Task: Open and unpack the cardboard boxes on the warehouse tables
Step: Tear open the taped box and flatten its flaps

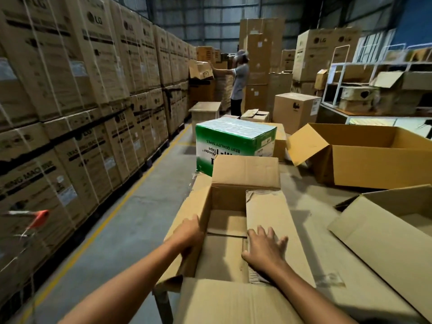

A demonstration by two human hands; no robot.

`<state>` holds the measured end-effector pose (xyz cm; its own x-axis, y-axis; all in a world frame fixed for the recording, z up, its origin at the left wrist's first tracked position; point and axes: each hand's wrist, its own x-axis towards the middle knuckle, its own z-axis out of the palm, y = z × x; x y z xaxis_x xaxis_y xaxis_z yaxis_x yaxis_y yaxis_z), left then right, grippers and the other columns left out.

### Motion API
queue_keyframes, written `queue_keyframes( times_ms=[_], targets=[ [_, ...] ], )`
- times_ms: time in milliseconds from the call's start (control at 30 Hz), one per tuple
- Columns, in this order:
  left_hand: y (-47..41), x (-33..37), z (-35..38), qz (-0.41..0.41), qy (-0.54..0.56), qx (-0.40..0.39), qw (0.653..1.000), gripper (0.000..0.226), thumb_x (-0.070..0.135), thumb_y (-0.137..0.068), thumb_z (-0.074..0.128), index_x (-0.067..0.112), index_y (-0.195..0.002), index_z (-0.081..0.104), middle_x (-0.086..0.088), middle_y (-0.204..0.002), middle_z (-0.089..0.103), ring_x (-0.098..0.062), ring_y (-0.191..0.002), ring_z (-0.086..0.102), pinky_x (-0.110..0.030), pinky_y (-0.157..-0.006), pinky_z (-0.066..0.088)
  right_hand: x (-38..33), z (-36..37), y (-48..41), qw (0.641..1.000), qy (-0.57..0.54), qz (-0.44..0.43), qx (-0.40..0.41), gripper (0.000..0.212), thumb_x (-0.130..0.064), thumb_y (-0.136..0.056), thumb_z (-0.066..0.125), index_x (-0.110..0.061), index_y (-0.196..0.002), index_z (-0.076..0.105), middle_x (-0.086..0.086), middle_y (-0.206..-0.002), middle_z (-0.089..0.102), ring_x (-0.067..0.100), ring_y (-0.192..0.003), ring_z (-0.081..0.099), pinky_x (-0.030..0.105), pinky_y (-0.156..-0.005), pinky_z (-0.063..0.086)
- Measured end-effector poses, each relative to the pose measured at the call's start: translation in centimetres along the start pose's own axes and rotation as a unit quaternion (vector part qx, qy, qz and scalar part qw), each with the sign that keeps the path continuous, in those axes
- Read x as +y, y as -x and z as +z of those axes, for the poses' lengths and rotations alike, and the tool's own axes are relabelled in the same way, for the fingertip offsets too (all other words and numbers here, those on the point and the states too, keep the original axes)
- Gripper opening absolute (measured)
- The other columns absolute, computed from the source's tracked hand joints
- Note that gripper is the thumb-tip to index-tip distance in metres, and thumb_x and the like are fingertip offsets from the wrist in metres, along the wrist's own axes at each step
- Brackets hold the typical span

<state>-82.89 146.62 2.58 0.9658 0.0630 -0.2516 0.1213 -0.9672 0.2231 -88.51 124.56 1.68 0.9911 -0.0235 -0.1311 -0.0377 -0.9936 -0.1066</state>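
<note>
An open brown cardboard box (233,202) stands on the table right in front of me, its far flap up and its near flap folded toward me. My left hand (190,235) grips the left flap at the box's edge, fingers curled over it. My right hand (265,247) lies flat with spread fingers on the right flap, pressing it. Inside the box I see only flat brown cardboard. A sealed green and white tape carton (233,142) sits just behind the box.
Open empty cartons lie at the right (364,157) and near right (385,242). Tall stacks of strapped LG boxes (77,94) line the aisle on the left. A person (239,83) lifts a box at the far end. Metal racks (378,85) stand at the right.
</note>
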Motion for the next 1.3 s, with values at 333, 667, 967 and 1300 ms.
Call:
queue_keyframes(
  times_ms=[333, 667, 967, 1300],
  targets=[
    [0.3, 1.2, 3.1, -0.006, 0.031, 0.082, 0.996, 0.051, 0.017, -0.099, 0.034, 0.008, -0.149, 0.024, -0.022, -0.138, 0.051, -0.038, -0.121, 0.054, -0.048, -0.098, 0.044, 2.7, -12.6, -1.0, 0.991, 0.013, 0.013, 0.133, 0.022, -0.002, -0.093, 0.053, -0.008, -0.110, 0.067, 0.013, -0.108, 0.069, 0.030, -0.098, 0.066, 0.034, -0.072, 0.049],
    [0.7, 1.6, 2.8, 0.018, 0.029, 0.089, 0.995, 0.040, 0.011, -0.097, 0.035, 0.007, -0.137, 0.033, -0.021, -0.131, 0.057, -0.038, -0.114, 0.059, -0.044, -0.092, 0.048, 14.3, -4.1, 1.3, 0.970, -0.096, 0.216, 0.053, 0.033, -0.042, -0.098, 0.048, -0.018, -0.112, 0.065, 0.011, -0.125, 0.064, 0.031, -0.117, 0.057, 0.055, -0.110, 0.035],
    [0.5, 0.9, 3.4, -0.011, 0.049, 0.097, 0.994, 0.052, 0.015, -0.096, 0.035, 0.008, -0.146, 0.028, -0.019, -0.130, 0.058, -0.038, -0.114, 0.059, -0.046, -0.093, 0.049, 12.5, 0.4, 0.0, 0.963, -0.199, 0.177, 0.045, 0.035, -0.041, -0.098, 0.055, -0.012, -0.114, 0.065, 0.008, -0.105, 0.068, 0.027, -0.089, 0.062, 0.030, -0.069, 0.048],
    [2.4, 0.2, 5.1, -0.121, 0.211, 0.090, 0.966, 0.066, 0.017, -0.092, 0.047, 0.008, -0.151, 0.020, -0.024, -0.148, 0.034, -0.044, -0.133, 0.037, -0.056, -0.107, 0.037, 11.6, -0.1, -5.3, 0.993, -0.025, 0.057, 0.098, 0.026, -0.033, -0.102, 0.048, -0.017, -0.119, 0.058, 0.009, -0.107, 0.070, 0.029, -0.095, 0.068, 0.033, -0.069, 0.049]
  ],
)
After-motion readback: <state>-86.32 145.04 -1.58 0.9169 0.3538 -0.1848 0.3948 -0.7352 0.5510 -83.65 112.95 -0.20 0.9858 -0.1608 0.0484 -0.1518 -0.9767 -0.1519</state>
